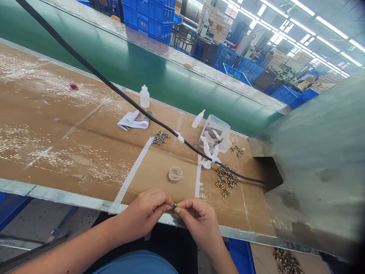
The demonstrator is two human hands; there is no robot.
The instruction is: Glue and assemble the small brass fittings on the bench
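Observation:
At the front edge of the cardboard-covered bench, my left hand (151, 209) and my right hand (196, 219) meet fingertip to fingertip. Both pinch one small part (174, 206), dark blue and brass-coloured; the fingers hide most of it. Just beyond them stands a small clear cup (175, 174) with a thin stick in it. A pile of blue and brass small parts (161, 137) lies beyond the cup to the left. To the right is a larger pile of brass-coloured small parts (227, 179), with a smaller pile (236, 149) behind it.
A black cable (125, 97) hangs across the bench. At the back are a white squeeze bottle (144, 96), a smaller bottle (198, 118), a striped ribbon (133, 121) and a clear plastic box (224, 131). A metal housing (319, 163) stands right; a green conveyor belt (176, 80) runs behind.

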